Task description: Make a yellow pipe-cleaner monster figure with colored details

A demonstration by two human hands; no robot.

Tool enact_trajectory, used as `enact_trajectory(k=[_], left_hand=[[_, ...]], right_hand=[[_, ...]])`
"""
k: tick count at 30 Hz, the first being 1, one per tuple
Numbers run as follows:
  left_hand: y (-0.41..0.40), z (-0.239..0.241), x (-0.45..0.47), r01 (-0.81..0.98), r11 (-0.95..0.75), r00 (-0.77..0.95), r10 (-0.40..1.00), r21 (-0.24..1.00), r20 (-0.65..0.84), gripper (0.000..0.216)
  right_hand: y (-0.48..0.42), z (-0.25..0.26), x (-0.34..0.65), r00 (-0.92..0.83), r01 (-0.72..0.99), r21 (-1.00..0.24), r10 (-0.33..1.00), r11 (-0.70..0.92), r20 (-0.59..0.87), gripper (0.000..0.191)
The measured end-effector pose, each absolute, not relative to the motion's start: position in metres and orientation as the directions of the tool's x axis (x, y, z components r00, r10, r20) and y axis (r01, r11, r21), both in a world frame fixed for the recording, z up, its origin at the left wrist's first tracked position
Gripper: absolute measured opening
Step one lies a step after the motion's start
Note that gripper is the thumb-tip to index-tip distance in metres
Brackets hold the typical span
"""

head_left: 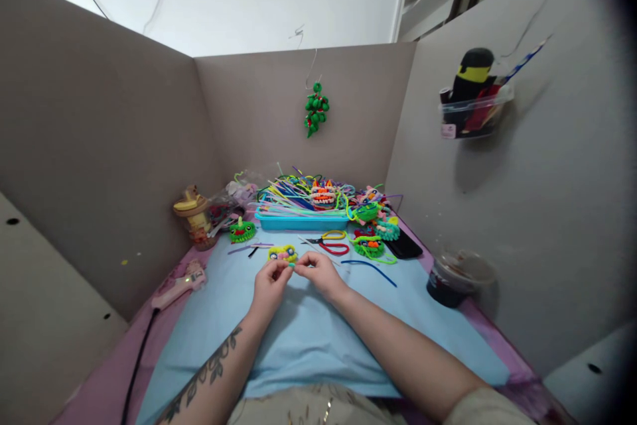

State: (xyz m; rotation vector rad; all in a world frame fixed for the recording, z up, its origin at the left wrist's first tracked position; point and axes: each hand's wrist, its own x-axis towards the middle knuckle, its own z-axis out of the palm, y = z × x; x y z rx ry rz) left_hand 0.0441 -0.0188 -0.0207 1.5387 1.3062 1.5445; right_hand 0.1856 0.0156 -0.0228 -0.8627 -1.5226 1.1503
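Observation:
My left hand [270, 284] and my right hand [321, 274] meet over the blue cloth, fingertips pinched together. Between them shows a short teal-green piece [291, 265], which looks like pipe cleaner; most of it is hidden by the fingers. Just beyond my fingers lies a fuzzy yellow figure [282, 252] with big eyes and a pink part. Scissors [334, 248] with red and yellow handles rest past my right hand. To the right of that hand a dark blue pipe cleaner [373, 267] lies curved on the cloth [318, 345].
A blue tray [303, 222] heaped with pipe cleaners stands at the back. Green fuzzy figures [369, 246], a black phone [404, 244] and a dark tub [450, 279] sit right. On the left are a pink glue gun [180, 286] and a cup [194, 216]. Grey panels [298, 113] enclose the table.

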Motion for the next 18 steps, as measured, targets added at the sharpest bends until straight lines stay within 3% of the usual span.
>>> enact_trajectory(k=[10,18], left_hand=[[-0.0225,-0.0154,0.0450,0.367,-0.380,-0.154,0.875,0.849,0.459,0.013],[-0.0197,-0.0203,0.0441,0.281,-0.346,-0.177,0.898,0.895,0.403,0.013]], right_hand=[[0.0125,-0.0165,0.1858,-0.180,-0.015,-0.949,0.933,0.314,0.312,0.010],[0.0159,-0.0194,0.1854,-0.220,-0.042,-0.959,0.934,0.279,0.281,0.010]])
